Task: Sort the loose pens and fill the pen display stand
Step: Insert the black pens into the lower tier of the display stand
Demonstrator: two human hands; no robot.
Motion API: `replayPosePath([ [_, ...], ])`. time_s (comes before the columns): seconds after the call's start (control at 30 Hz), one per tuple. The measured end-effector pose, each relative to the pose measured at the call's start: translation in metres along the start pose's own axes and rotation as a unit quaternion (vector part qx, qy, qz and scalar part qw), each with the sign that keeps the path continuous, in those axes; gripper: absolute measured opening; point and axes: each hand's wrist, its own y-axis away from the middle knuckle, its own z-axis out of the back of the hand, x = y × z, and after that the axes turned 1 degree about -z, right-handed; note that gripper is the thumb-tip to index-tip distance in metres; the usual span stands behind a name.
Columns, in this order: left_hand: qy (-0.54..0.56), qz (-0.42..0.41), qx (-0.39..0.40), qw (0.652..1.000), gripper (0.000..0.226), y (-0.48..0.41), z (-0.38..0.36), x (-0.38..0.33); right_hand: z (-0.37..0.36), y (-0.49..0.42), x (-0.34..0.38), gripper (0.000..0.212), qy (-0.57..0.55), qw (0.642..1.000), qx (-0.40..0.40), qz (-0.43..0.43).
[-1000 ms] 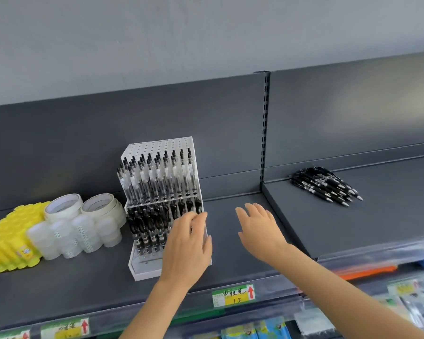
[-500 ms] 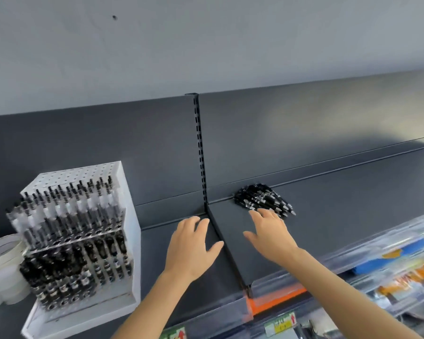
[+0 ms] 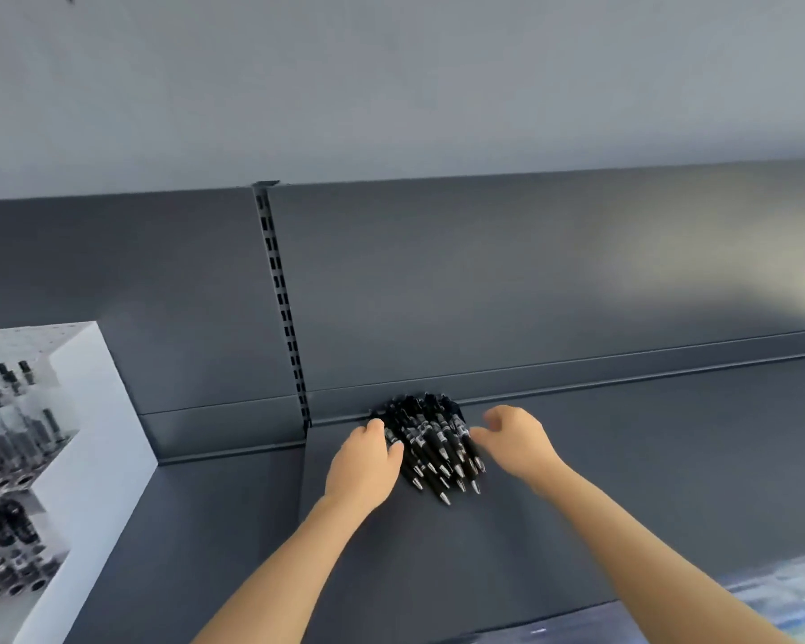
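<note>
A pile of loose black pens lies on the dark shelf against its back ledge, tips pointing toward me. My left hand is at the pile's left side, fingers curled down over the outer pens and thumb against them. My right hand reaches the pile's right edge with loosely bent fingers that hold nothing; it is slightly blurred. The white pen display stand stands at the far left, cut off by the frame, with several pens in its rows.
A slotted upright splits the grey back panel, and a step in the shelf runs forward from it between stand and pile. A clear price rail edges the shelf front at lower right.
My view swung right, away from the stand. Both hands moved from beside the stand across the shelf step to the pen pile, one on each side of it.
</note>
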Motion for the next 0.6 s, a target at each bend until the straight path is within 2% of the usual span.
replayPosePath([
  [0.03,0.021,0.026,-0.001,0.999,0.028,-0.005,-0.004,-0.004,0.0,-0.009,-0.002,0.044,-0.026,1.0,0.013,-0.011],
  [0.1,0.084,0.085,-0.001,0.993,0.02,-0.014,-0.01,-0.011,-0.003,-0.022,-0.003,0.015,-0.054,0.998,0.025,-0.027],
  [0.17,0.129,0.134,-0.005,0.983,0.021,-0.019,-0.013,-0.018,-0.008,-0.033,-0.003,0.037,-0.058,0.997,0.034,-0.029],
  [0.23,0.156,0.162,-0.002,0.974,0.026,-0.026,-0.015,-0.024,-0.011,-0.039,0.002,0.047,-0.05,0.998,0.039,-0.027],
  [0.37,0.202,0.228,0.003,0.953,0.043,-0.044,-0.017,-0.036,-0.015,-0.051,0.01,0.046,-0.045,0.997,0.061,-0.03],
  [0.6,0.208,0.282,0.039,0.936,0.047,-0.066,-0.018,-0.045,-0.009,-0.066,0.011,0.039,-0.002,0.991,0.129,-0.044],
])
